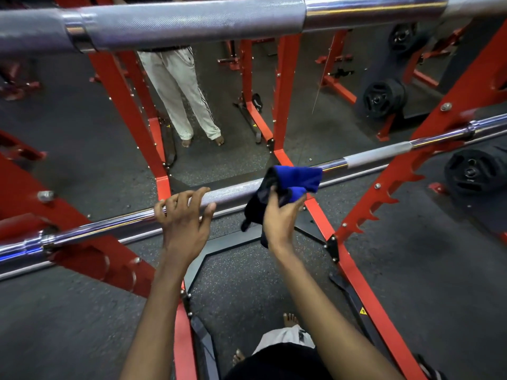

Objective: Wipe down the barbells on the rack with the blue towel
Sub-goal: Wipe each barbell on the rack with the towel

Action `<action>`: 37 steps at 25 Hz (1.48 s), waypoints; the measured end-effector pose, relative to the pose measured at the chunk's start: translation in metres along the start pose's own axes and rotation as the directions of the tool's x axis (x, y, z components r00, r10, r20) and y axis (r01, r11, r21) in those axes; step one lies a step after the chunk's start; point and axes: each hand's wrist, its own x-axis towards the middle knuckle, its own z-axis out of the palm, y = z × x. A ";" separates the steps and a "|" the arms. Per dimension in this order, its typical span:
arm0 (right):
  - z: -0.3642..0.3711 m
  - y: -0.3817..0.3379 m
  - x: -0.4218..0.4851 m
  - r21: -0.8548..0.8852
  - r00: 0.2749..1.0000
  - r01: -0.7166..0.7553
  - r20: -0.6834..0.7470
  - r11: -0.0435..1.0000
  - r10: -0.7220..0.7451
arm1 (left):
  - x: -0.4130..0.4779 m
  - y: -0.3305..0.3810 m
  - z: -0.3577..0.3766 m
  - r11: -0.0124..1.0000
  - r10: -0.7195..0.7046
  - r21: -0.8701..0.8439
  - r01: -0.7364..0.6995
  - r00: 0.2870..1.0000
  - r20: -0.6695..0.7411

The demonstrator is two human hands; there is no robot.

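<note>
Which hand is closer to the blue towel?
Right. The right hand grips the blue towel on the lower barbell; the left hand holds that bar to the towel's left, not touching it.

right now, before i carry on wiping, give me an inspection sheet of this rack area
surface: dark speckled gym floor.
job's things: blue towel bunched against the lower barbell near its middle; upper barbell close above, nothing on it.
clutter: small dark item by a rack foot, too unclear to name.
hands: left hand has its fingers curled over the lower barbell; right hand grips the blue towel.
cables: one thin line hangs behind the rack; cannot tell whether it is a cable.
surroundings: red rack, black weight plates at right, a person's legs in pale trousers beyond.
</note>
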 end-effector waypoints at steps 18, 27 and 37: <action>-0.013 -0.067 0.088 -0.728 0.760 0.550 0.234 0.409 -0.606 | -0.016 -0.076 -0.042 0.976 -0.193 0.115 0.184 0.978 0.074; 0.002 -0.049 0.040 -0.490 0.486 0.855 0.638 0.172 -0.598 | -0.019 -0.072 -0.034 0.965 -0.263 0.006 0.263 0.965 0.012; -0.045 -0.126 0.157 -0.594 0.689 0.306 0.677 0.744 0.258 | -0.019 -0.067 -0.027 0.949 -0.315 0.017 0.316 0.949 -0.028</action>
